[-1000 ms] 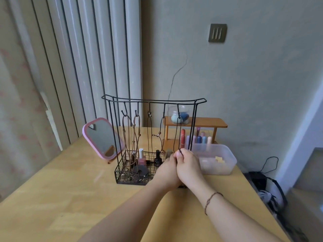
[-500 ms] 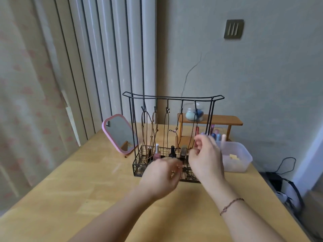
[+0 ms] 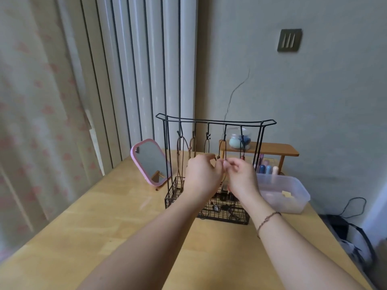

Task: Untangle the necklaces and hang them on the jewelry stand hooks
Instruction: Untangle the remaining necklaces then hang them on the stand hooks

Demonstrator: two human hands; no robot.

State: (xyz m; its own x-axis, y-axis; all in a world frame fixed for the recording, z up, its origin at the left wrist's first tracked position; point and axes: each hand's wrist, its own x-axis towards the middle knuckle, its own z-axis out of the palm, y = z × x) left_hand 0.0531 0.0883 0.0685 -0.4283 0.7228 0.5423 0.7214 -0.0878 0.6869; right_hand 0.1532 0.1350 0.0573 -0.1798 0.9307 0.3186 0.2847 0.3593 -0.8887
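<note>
Two hands are up in front of a black wire jewelry stand on a wooden table. The left hand and the right hand almost touch, fingers curled. They seem to pinch a thin dark necklace that hangs from a hook, but I cannot tell for sure. More necklaces hang from the hooks on the left. A pink mirror stands beside the stand. A clear plastic box sits on the right.

Thin cord necklaces hang straight from hooks on the upright black wire jewelry stand
</note>
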